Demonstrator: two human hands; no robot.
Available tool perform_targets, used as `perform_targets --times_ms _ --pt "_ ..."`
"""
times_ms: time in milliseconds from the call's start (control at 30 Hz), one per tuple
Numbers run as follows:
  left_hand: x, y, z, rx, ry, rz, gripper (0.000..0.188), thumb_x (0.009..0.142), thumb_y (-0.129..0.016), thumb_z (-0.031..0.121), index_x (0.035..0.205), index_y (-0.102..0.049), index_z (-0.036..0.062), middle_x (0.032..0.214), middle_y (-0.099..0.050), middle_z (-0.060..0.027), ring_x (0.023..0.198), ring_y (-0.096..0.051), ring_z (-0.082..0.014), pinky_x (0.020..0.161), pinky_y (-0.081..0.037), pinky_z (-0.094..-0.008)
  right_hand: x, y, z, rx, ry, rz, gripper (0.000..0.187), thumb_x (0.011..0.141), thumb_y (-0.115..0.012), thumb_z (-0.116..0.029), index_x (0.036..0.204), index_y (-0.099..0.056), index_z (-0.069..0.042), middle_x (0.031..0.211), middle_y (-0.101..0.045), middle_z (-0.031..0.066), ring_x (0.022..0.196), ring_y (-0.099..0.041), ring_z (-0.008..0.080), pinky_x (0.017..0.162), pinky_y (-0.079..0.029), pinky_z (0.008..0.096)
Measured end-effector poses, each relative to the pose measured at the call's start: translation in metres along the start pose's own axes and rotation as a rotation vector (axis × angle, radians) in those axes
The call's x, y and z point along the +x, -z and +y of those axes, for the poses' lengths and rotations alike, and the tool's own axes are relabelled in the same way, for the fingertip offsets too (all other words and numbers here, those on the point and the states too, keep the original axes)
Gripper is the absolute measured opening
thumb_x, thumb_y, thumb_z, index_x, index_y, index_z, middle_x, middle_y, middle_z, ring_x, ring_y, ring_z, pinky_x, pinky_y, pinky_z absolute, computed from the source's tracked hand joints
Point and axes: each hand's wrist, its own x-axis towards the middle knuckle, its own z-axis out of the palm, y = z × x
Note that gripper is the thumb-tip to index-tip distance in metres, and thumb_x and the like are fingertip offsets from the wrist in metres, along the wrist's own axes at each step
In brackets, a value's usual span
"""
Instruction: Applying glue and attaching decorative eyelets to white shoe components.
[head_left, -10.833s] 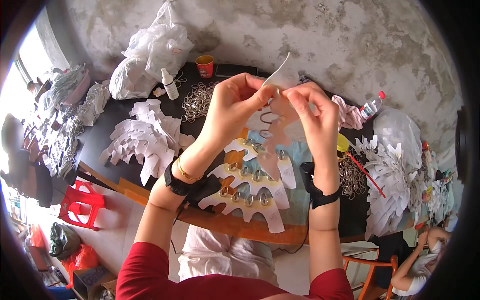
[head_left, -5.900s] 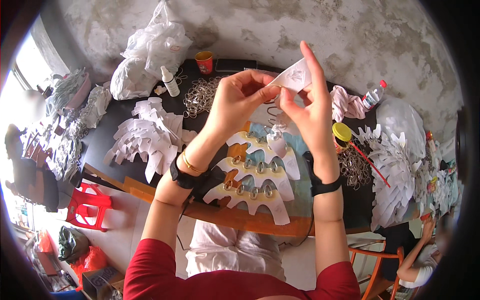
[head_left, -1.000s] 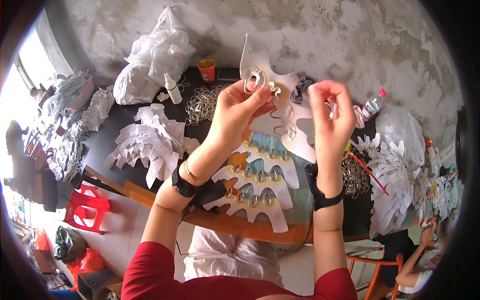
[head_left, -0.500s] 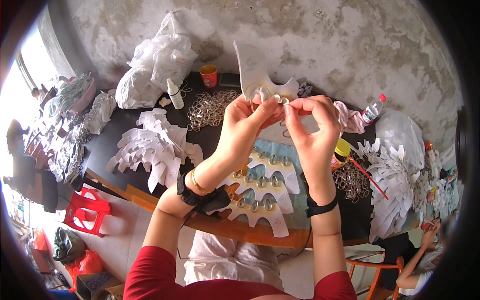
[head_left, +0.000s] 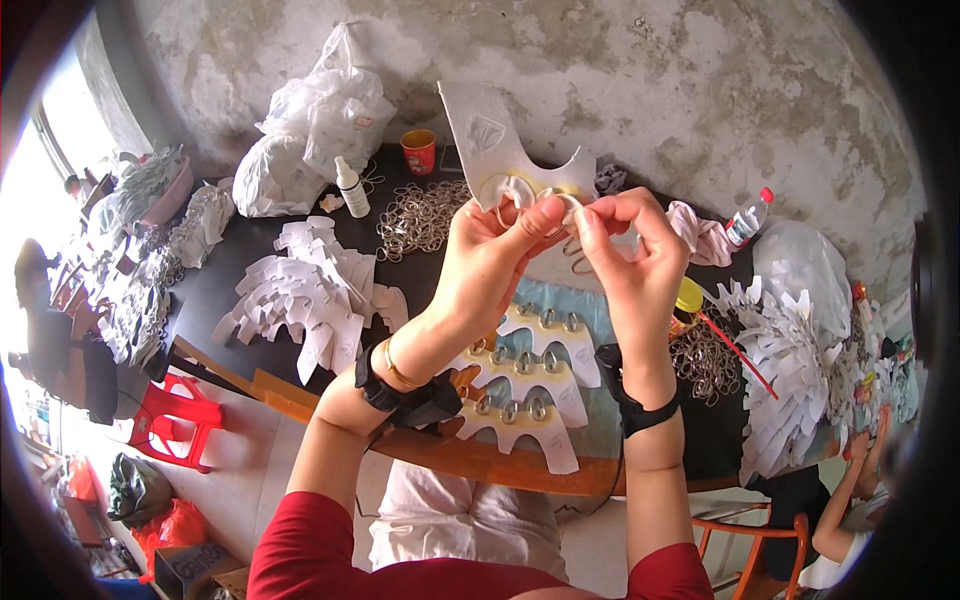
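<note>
The left hand (head_left: pixel 487 248) and right hand (head_left: pixel 637 250) pinch the white scalloped piece (head_left: pixel 490 138) above the tabletop (head_left: pixel 205 290), toward its far edge, and its curled tab (head_left: pixel 517 190) might spring open if the pinch loosens.

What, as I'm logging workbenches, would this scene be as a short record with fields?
Held: white flat piece with curved edge and metal rings
Left hand: pinching its lower edge
Right hand: fingertips at that edge; pinch unclear
Laid out: three white scalloped pieces with oval metal rings, partly over a pale blue sheet
Left side: heap of white cutouts
Right side: second heap of white cutouts
Table back: red cup with yellow inside
Floor: red plastic stool
</note>
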Motion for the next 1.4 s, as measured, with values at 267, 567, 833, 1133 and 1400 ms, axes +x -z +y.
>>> perform_targets --times_ms 267,567,833,1133,1400 --pt "-0.001 0.0 0.003 0.095 -0.065 0.014 0.026 0.082 -0.064 0.009 0.103 -0.054 -0.0011 0.096 -0.061 -0.008 0.089 -0.058 -0.0137 0.081 -0.046 -0.0284 0.0 -0.004 -0.002 -0.068 -0.007 -0.024 0.01 0.071 -0.067 -0.005 0.071 -0.058 -0.004 0.067 -0.055 0.001 0.066 -0.052 0.0132 0.067 -0.039 0.0278" --pt "0.0 0.002 -0.003 0.06 -0.047 0.062 0.027 0.082 -0.062 0.01 0.105 -0.053 -0.0013 0.096 -0.06 -0.007 0.09 -0.057 -0.0138 0.082 -0.045 -0.028 -0.001 -0.007 0.004 -0.191 0.148 -0.006 0.012 0.069 -0.069 -0.005 0.074 -0.058 -0.006 0.072 -0.056 0.0022 0.071 -0.054 0.0186 0.075 -0.038 0.0318" --pt "0.004 0.005 0.003 0.109 -0.017 0.021 0.022 0.08 -0.062 0.003 0.1 -0.056 -0.0032 0.096 -0.061 -0.0115 0.089 -0.06 -0.0189 0.082 -0.049 -0.0318 0.003 -0.001 0.008 -0.108 0.095 -0.013 0.014 0.067 -0.069 -0.005 0.075 -0.059 -0.003 0.079 -0.06 0.0045 0.079 -0.056 0.0209 0.072 -0.042 0.0324" --pt "0.006 0.009 0.003 0.095 0.132 -0.076 0.022 0.08 -0.064 0.008 0.099 -0.059 -0.0018 0.094 -0.062 -0.0087 0.086 -0.06 -0.0148 0.079 -0.049 -0.029 0.004 0.013 0.008 -0.166 -0.069 -0.229 0.009 0.07 -0.065 -0.008 0.073 -0.059 -0.003 0.07 -0.058 0.0033 0.065 -0.054 0.0148 0.062 -0.04 0.0269" --pt "0.008 0.022 -0.002 0.03 0.36 -0.049 0.019 0.082 -0.063 0.014 0.098 -0.062 0.0028 0.09 -0.062 -0.0028 0.084 -0.059 -0.0104 0.081 -0.048 -0.0248 0.001 0.008 0.028 0.305 -0.404 -0.306 0.009 0.077 -0.059 -0.01 0.076 -0.057 -0.002 0.073 -0.058 0.001 0.065 -0.049 0.003 0.06 -0.038 0.0182"
